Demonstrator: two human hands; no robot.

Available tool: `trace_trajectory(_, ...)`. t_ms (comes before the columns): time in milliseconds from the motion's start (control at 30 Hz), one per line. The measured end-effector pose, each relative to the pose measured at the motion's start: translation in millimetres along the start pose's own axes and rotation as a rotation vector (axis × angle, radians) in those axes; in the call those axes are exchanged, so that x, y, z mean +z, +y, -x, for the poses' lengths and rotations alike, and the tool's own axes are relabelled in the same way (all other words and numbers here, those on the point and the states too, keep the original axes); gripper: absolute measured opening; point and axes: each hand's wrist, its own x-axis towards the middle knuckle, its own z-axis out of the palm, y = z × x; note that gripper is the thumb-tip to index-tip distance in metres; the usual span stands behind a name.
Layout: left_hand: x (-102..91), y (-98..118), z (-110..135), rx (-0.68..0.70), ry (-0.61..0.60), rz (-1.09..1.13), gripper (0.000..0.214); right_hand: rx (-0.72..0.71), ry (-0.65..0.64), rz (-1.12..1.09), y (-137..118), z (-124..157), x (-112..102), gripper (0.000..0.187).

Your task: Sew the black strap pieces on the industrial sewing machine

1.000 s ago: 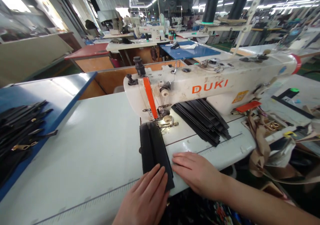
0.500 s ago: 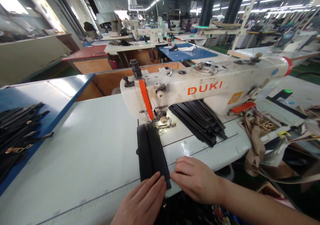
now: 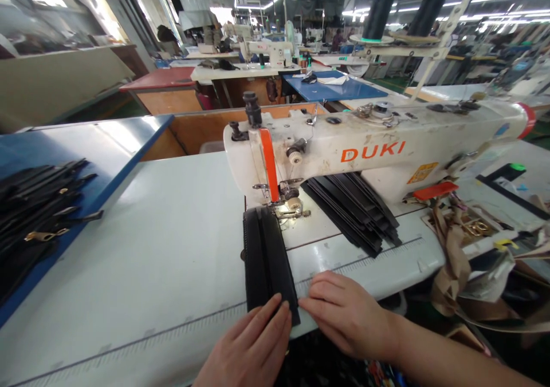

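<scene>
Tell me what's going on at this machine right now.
A person works at a white DUKI sewing machine. The left hand lies flat on the near end of a long black strip, and the right hand rests on the table at its right edge. The strip's far end sits at the presser foot. A stack of black strips lies under the machine arm, and more black pieces lie on the blue table.

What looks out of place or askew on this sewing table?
Nothing looks damaged or spilled. The black piece lies straight. The stack of black strips under the machine arm is fanned unevenly, and a tangle of brown straps hangs over the table at its right edge.
</scene>
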Motion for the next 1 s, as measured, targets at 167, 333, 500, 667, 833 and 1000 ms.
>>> trace_trajectory(167,2.8,5,3,-0.019,-0.042,-0.016,0.038,-0.051,-0.044,0.05,-3,-3,0,0.032)
trace_trajectory(333,-1.2,4,1,0.0,-0.107,-0.042,0.031,-0.095,-0.103,0.054,1,-8,1,0.027)
trace_trajectory(500,-17.9,-1,-10,-0.014,-0.183,0.007,0.03,-0.089,-0.199,0.024,5,-13,-6,0.026)
trace_trajectory(667,-19.2,-4,-7,-0.008,-0.229,0.01,0.031,-0.07,-0.305,0.066,3,-22,-20,0.024)
trace_trajectory(833,-19.1,-8,-5,0.06,-0.214,-0.026,0.032,-0.093,-0.361,0.118,3,-27,-25,0.02)
trace_trajectory(1000,-19.7,-11,-7,0.074,-0.174,-0.004,0.034,-0.11,-0.377,0.138,5,-27,-25,0.02)
